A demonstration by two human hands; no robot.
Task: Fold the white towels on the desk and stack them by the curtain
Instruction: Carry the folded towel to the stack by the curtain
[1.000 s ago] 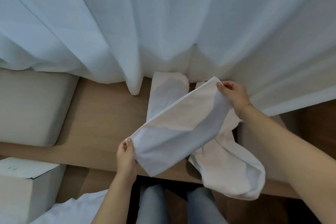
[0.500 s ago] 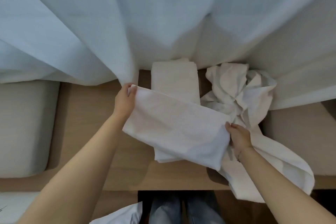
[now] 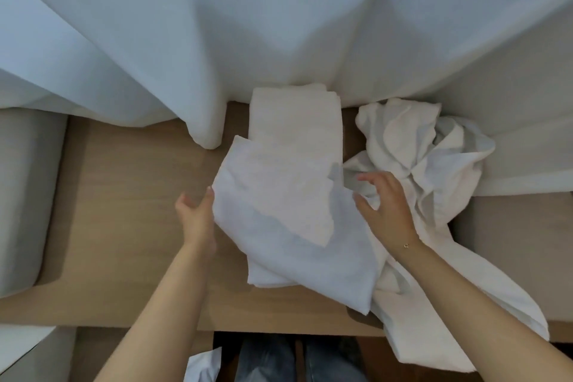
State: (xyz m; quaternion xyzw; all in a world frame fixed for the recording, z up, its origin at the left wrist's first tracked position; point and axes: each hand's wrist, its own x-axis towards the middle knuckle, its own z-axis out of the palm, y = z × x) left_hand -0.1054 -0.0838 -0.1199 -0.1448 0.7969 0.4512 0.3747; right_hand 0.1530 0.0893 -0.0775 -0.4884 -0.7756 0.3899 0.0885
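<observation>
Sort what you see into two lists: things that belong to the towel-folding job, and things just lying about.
Job: half-folded towel; folded towel by the curtain; crumpled towels; desk; left hand; right hand.

Lying about: grey cushion.

Towels all plain white, no pattern: half-folded towel (image 3: 291, 220), folded stack (image 3: 294, 121) and crumpled pile (image 3: 418, 146). Curtain (image 3: 217, 25) is white w/ pale blue-grey tint in folds. Tabletop (image 3: 124, 195) is light brown wood w/ fine grain. Jeans (image 3: 266, 360) are faded blue.
</observation>
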